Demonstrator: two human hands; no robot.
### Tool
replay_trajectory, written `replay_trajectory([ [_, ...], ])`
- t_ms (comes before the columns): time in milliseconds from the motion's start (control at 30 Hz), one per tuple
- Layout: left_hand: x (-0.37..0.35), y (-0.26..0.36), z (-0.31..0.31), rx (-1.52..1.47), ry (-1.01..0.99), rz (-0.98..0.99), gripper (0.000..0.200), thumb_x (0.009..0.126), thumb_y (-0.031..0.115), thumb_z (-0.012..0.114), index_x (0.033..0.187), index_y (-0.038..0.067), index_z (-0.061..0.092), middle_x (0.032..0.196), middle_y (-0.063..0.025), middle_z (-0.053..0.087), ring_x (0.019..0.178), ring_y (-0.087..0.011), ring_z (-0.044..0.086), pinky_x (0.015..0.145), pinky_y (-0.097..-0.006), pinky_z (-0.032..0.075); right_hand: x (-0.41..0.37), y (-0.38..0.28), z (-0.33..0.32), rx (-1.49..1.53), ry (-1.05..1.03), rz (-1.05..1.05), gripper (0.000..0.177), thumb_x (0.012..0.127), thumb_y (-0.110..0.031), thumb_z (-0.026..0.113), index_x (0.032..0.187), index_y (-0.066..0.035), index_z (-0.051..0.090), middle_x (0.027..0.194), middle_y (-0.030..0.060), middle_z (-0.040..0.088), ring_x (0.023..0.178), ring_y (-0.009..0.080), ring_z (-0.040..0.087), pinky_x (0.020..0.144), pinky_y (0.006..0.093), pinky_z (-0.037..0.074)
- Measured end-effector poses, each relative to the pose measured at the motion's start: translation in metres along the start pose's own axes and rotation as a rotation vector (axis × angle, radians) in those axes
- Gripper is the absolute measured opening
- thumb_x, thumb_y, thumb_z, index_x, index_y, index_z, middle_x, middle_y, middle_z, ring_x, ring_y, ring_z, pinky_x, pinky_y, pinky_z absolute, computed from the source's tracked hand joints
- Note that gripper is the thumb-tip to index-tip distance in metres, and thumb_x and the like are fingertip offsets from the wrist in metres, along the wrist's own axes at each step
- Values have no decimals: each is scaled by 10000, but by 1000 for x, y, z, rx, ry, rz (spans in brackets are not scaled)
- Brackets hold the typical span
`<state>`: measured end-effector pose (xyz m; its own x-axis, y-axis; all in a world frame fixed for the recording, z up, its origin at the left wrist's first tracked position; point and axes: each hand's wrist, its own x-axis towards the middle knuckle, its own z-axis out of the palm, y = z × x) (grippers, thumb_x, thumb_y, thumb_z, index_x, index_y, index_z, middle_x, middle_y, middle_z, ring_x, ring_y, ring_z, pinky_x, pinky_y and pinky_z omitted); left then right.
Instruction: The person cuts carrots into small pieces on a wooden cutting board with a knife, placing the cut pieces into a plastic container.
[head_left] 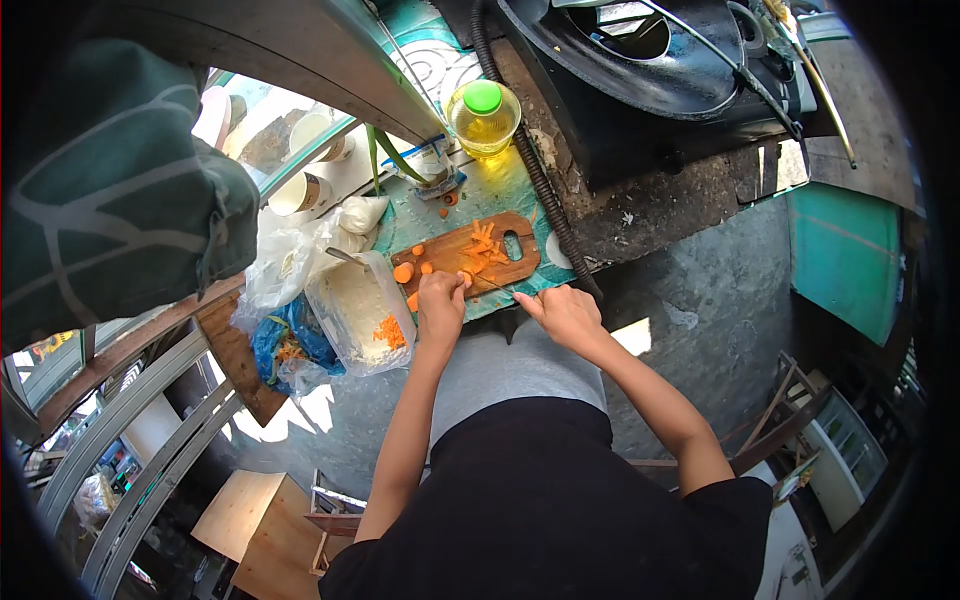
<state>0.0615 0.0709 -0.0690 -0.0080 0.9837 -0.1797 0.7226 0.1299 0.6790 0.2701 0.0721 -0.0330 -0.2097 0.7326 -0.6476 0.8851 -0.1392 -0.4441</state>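
Observation:
A wooden cutting board (450, 252) with a handle slot lies on the green-patterned counter. Near its front edge my left hand (441, 308) is closed, its fingertips pinching a piece of carrot (466, 279). My right hand (563, 318) grips a small knife (497, 287), whose thin blade points left towards that carrot piece. Cut carrot strips (484, 242) are heaped at the board's right part, and thicker carrot chunks (403, 272) sit on its left. Left of the board, a clear plastic container (345, 290) holds a pale mixture, diced carrot (390, 332) and a spoon (347, 257).
A green-lidded jar of yellow liquid (484, 120) stands behind the board. A black hose (535, 165) runs beside it, next to a black stove-like unit (640, 100). Plastic bags (285, 262), a blue bag (285, 345) and paper cups (298, 193) are at the left.

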Motion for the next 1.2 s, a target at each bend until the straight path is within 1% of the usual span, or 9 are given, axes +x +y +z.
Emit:
replay_trajectory([
  [233,1,-4,0,38,-7,-2,103,755,42,715,824,-32,697,793,-163,661,776,-315,613,728,-390,479,2,7,30,30,28,68,645,927,-542,444,646,-2,656,677,212,642,687,392,648,636,464,508],
  [300,2,-4,0,42,-15,-15,122,755,54,718,847,-24,700,805,-162,664,775,-312,614,727,-388,481,6,11,36,247,34,185,680,917,-573,448,647,20,640,705,234,644,730,400,650,679,467,497],
  [333,0,-4,-1,51,-26,-33,141,756,67,720,870,-15,704,816,-161,668,774,-309,616,727,-385,482,7,14,39,248,34,183,680,917,-573,448,647,20,640,705,234,644,730,400,650,679,467,497],
  [400,0,-5,0,56,-11,-10,162,759,81,722,895,-6,707,827,-160,671,777,-307,616,728,-385,484,15,16,36,463,-211,330,714,905,-608,447,651,35,626,719,244,642,753,399,649,712,459,484],
  [567,-5,-7,2,107,-1,68,219,769,113,722,961,10,706,848,-161,678,796,-302,614,730,-384,488,-2,4,35,457,-148,345,704,900,-611,450,680,30,640,705,229,643,745,396,649,709,450,480],
  [767,-6,-8,3,77,14,34,207,779,104,713,957,-1,704,843,-165,678,811,-308,608,739,-382,486,-14,-6,35,278,11,238,638,910,-578,451,715,-21,694,709,223,649,753,394,652,703,467,494],
  [933,-9,-2,2,36,1,-6,193,805,107,678,937,-33,691,882,-199,668,856,-350,587,793,-416,467,-1,8,50,102,122,128,626,911,-578,448,713,-43,704,704,203,655,700,366,660,656,459,509],
  [1067,-19,-5,3,71,46,11,192,812,123,677,920,-34,693,856,-191,671,830,-342,592,776,-414,472,0,8,47,111,128,136,618,911,-574,451,722,-44,706,700,203,654,710,372,658,664,460,507],
  [1200,-25,-6,7,81,111,-63,223,824,168,689,904,-39,693,809,-176,674,774,-307,608,730,-399,483,-6,3,44,266,73,200,617,915,-564,454,708,-33,690,699,201,653,720,387,651,679,469,496],
])
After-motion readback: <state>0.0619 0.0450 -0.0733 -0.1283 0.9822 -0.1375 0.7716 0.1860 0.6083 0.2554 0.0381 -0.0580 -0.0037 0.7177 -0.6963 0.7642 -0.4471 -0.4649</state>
